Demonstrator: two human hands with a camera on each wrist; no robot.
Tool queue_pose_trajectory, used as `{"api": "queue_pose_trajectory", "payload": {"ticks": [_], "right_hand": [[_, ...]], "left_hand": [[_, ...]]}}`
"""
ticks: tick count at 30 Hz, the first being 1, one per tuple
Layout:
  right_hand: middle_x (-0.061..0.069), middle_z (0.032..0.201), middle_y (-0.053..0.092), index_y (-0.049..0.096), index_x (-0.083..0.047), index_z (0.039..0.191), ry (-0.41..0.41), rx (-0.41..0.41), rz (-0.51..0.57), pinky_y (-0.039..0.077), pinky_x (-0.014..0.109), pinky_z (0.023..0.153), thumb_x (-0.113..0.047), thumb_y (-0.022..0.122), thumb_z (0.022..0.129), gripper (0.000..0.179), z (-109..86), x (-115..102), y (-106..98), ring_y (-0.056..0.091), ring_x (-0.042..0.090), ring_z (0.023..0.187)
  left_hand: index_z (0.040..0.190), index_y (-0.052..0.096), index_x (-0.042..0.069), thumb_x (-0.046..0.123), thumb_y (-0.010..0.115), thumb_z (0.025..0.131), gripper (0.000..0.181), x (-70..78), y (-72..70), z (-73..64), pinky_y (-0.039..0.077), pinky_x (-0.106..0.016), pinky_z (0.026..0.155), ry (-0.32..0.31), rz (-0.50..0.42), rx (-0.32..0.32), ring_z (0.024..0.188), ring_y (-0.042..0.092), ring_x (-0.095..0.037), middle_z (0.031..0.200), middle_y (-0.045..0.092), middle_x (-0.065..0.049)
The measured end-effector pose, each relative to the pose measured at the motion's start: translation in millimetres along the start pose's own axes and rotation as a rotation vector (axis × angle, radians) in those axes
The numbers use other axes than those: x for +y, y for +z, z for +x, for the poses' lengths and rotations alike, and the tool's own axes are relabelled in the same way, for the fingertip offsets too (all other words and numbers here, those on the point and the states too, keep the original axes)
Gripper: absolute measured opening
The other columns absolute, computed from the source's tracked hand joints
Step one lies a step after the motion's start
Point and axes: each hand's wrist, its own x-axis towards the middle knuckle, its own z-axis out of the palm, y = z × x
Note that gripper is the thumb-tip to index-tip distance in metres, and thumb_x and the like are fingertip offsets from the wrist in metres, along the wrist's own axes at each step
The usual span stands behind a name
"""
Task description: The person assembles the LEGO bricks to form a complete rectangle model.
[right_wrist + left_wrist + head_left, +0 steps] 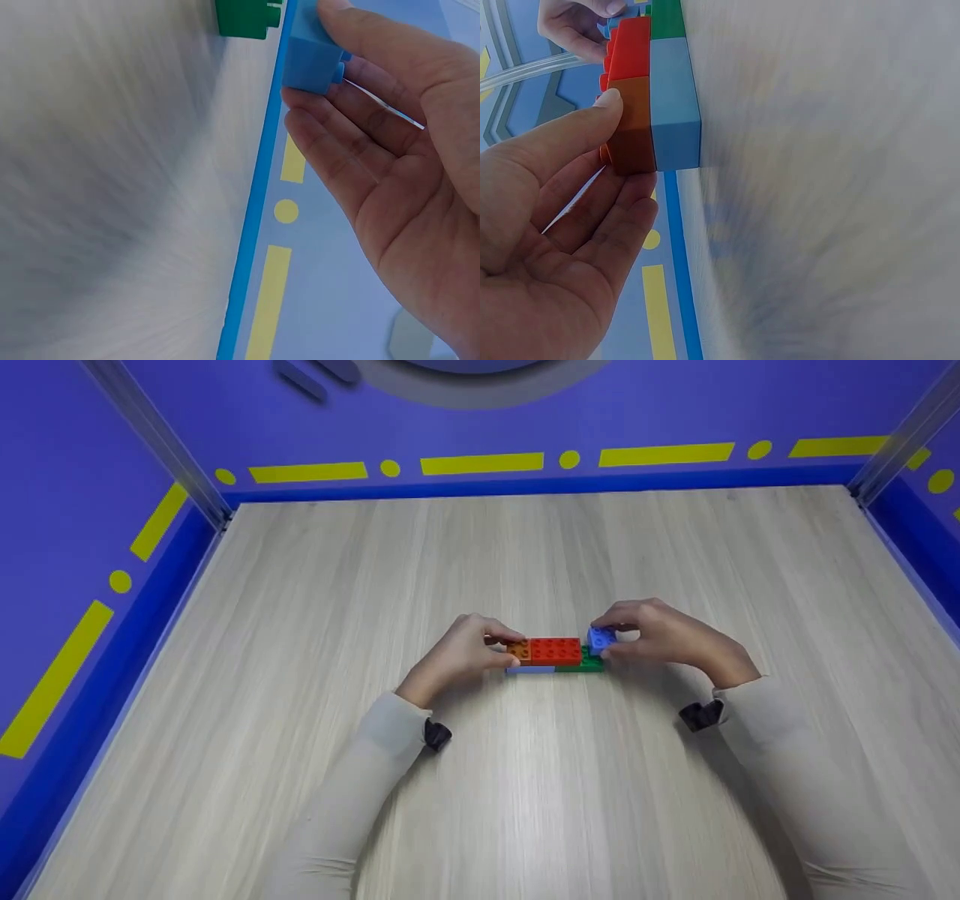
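Note:
A low row of toy building bricks lies on the wooden table. Its bottom layer is a light blue brick (675, 105) and a green brick (591, 661), end to end. On top sit an orange-brown brick (633, 124) at the left end and a red brick (555, 650) beside it. My left hand (471, 649) pinches the orange-brown brick between thumb and fingers. My right hand (660, 634) holds a small blue brick (311, 49) by its sides, just above the green brick's right end, where studs show bare. In the right wrist view a gap separates these two.
The wood-grain table (525, 810) spreads around the bricks. Blue panels with yellow dashes (480, 463) wall it at the back and both sides. A black wrist camera (437, 733) sits on the left sleeve, another camera (701, 716) on the right.

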Motion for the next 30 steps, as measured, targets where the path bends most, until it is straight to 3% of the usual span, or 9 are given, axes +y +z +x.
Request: {"api": "queue_pose_trajectory", "payload": {"ticks": [22,30], "right_hand": [[0.009,0.112,0.067,0.066,-0.003,0.12,-0.094,-0.001,-0.02,0.053,0.044,0.09,-0.015,0.074,0.084,0.039,1.0,-4.7,8.6,0.064,0.025,0.104],[0.01,0.115,0.066,0.065,-0.003,0.122,-0.08,-0.005,-0.01,0.052,0.045,0.091,-0.015,0.072,0.085,0.039,0.7,-5.5,9.3,0.064,0.027,0.106]], "left_hand": [[0.114,0.072,0.015,0.011,0.077,0.081,0.034,-0.7,0.1,0.8,0.048,-0.03,0.095,-0.006,-0.017,-0.005,0.108,0.058,-0.014,0.115,0.069,-0.001],[0.114,0.072,0.01,0.01,0.078,0.08,0.035,0.3,-0.2,0.8,0.05,-0.027,0.095,0.015,-0.034,-0.003,0.104,0.061,-0.016,0.114,0.07,-0.005]]}}
